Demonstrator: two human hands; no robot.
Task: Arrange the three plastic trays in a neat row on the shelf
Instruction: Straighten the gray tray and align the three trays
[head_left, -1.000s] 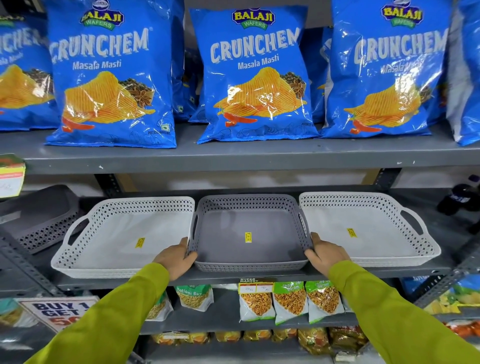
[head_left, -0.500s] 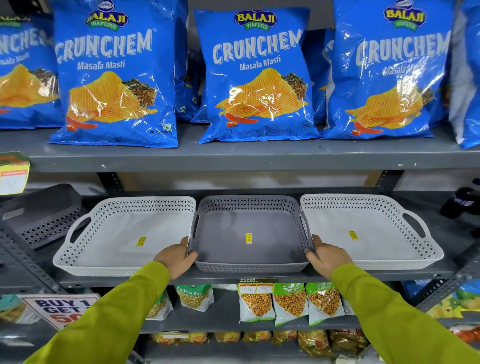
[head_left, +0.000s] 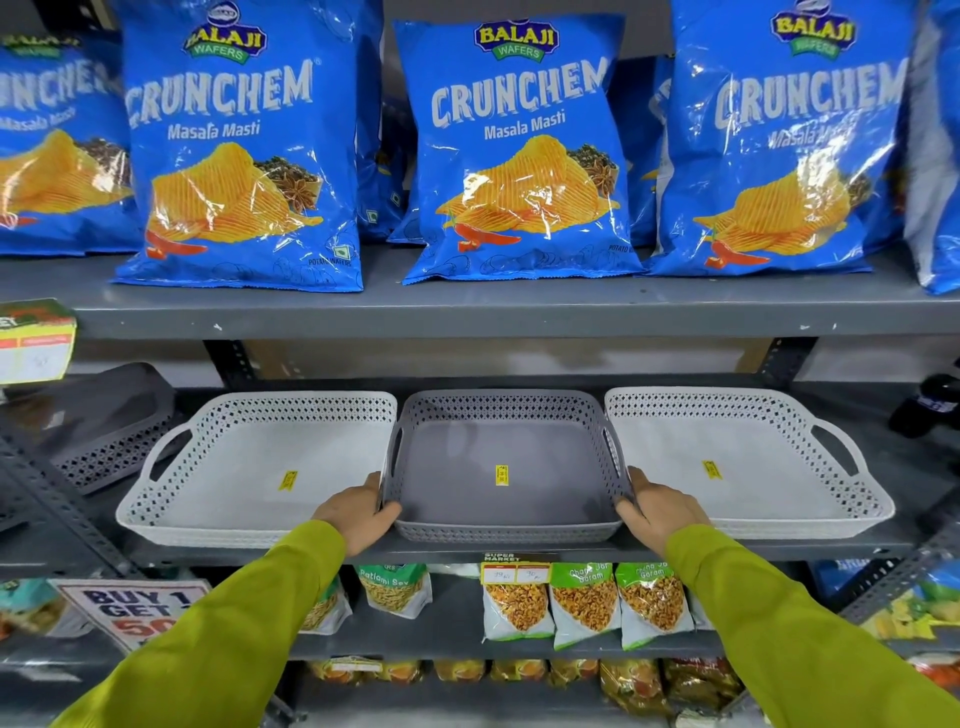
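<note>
Three trays sit side by side on the shelf (head_left: 519, 552): a white tray (head_left: 249, 467) left, a grey tray (head_left: 501, 467) in the middle, another white tray (head_left: 737, 462) right, their sides touching. The left hand (head_left: 358, 512) and right hand (head_left: 657, 512) grip the grey tray's front corners; crisp bags (head_left: 519, 150) stand above

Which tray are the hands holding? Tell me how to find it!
Look at the grey shelf under the blue chip bags. Three trays sit in a row there. It is the middle tray, the only dark grey one, between two white ones.
</note>
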